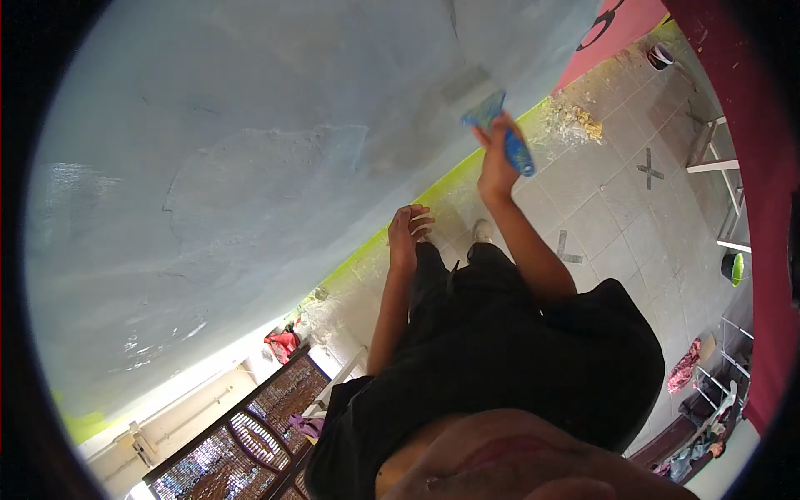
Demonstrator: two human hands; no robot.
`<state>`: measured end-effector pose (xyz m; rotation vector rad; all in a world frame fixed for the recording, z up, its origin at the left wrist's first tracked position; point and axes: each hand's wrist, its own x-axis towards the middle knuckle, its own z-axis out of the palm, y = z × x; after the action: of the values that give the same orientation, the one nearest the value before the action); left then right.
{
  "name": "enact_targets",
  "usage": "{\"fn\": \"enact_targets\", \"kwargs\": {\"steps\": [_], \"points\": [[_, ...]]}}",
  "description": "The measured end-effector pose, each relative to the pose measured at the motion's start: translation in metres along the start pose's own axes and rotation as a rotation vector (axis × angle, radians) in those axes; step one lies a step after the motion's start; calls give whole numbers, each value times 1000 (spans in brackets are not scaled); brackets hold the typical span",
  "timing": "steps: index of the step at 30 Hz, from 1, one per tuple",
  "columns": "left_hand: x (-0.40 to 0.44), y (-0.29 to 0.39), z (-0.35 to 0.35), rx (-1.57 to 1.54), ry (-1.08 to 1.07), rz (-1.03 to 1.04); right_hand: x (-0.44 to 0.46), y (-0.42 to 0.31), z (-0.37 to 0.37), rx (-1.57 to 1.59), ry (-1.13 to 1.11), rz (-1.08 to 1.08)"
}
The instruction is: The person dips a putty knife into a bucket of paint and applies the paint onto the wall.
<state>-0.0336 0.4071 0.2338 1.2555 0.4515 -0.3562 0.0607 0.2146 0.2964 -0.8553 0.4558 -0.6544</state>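
My right hand [499,162] is closed around the handle of a wide flat paintbrush [518,155] with blue on its handle and head. The brush points toward the grey-blue wall [275,167], beside a darker, damp-looking patch [462,82]. Whether its tip touches the surface is hard to tell. My left hand [408,232] hangs near the wall's yellow-green lower edge [367,250], fingers loosely bent and apart, with nothing seen in them. Rough, cracked plaster and shiny spots mark the wall.
Pale debris [579,121] lies on the tiled floor [621,217] along the wall. A paint bucket [660,57], a white ladder-like frame [723,167] and a black bucket with a green inside [733,268] stand to the right. A dark patterned screen [242,450] is at the lower left.
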Motion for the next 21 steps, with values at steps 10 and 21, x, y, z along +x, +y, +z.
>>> {"fn": "enact_targets", "kwargs": {"steps": [10,21], "points": [[8,28,-12,75,-75,27,-15,193,-10,-18,91,147],[16,49,-64,45,-145,47,-73,-33,142,128,-15,108]]}}
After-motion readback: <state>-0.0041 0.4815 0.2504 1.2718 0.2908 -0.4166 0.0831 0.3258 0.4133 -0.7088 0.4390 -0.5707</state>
